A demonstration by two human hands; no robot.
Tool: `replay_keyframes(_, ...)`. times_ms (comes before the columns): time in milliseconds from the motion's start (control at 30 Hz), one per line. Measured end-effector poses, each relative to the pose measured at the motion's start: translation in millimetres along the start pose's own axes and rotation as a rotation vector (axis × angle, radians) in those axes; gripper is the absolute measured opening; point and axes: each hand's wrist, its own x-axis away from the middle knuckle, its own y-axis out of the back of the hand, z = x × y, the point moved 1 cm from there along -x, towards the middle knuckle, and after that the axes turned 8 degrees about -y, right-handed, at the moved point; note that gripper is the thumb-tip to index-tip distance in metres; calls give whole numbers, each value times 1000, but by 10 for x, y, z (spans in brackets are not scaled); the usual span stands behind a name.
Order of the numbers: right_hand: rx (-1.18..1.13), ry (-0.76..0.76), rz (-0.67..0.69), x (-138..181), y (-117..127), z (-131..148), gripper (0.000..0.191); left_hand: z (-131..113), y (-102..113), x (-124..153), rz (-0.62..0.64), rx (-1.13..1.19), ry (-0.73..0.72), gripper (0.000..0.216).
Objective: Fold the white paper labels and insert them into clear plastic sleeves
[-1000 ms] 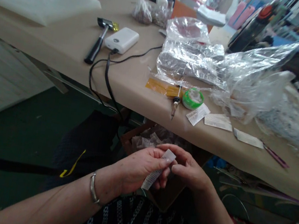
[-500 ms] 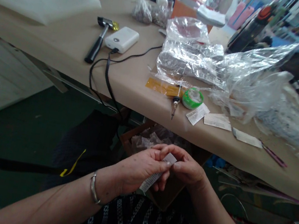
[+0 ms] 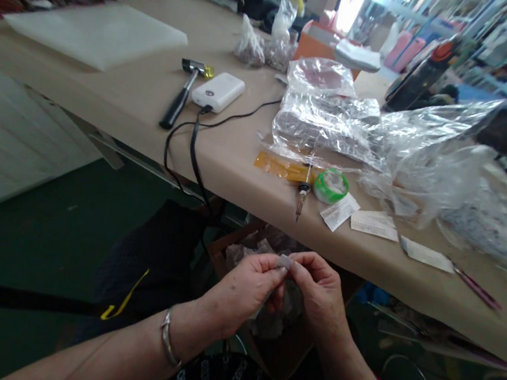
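My left hand (image 3: 249,290) and my right hand (image 3: 319,295) meet just below the table edge, fingertips pinched together. Between them they grip a small white paper label (image 3: 284,261); only its upper end shows, the rest being covered by the fingers. Beneath the hands stands an open cardboard box (image 3: 223,256) holding crumpled clear plastic pieces. On the table edge above lie several printed labels (image 3: 375,224), a green ring-shaped container (image 3: 330,186) with pale contents, and a pen-like tool (image 3: 301,199) whose tip juts over the edge.
A black-handled hammer (image 3: 180,100) lies left of a white power bank (image 3: 219,91) with a black cable hanging down. Clear plastic bags (image 3: 333,119) cover the table's right part. A slim purple tool (image 3: 477,289) lies near the front edge. A white board (image 3: 99,34) is at left.
My right hand has turned, its thumb and finger now pinching the label's upper end. The label's lower part, visible before, is now out of sight. The whole view has shifted slightly.
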Motion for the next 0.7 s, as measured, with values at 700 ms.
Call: replay_keyframes(700, 476, 264, -179, -392, 8, 371, 13, -356, 178, -407, -196, -752, -521, 20)
